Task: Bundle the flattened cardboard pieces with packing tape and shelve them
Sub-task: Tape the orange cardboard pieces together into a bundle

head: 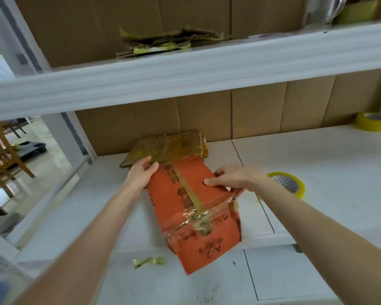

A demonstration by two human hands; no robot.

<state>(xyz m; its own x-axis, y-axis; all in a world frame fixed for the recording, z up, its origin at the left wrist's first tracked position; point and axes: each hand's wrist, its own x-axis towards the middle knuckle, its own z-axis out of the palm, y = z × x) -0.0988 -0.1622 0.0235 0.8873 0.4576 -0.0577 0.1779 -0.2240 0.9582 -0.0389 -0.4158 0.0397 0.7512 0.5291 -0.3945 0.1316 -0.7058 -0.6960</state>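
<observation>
An orange cardboard bundle (191,214) wrapped in clear tape lies on the white shelf board (317,164), its far end overlapping a brown taped bundle (169,146) behind it. My left hand (141,175) grips the orange bundle's far left edge, thumb on top. At the right edge my right hand (227,178) holds it, thumb pressed on the top face. A yellowish tape roll (295,184) lies flat just right of my right wrist.
A second tape roll (374,121) stands at the back right. Another taped bundle (163,44) lies on the upper shelf (185,69). A crumpled tape scrap (149,261) sits near the front edge. Cardboard sheets line the shelf back. A wooden stool is left, beyond the frame.
</observation>
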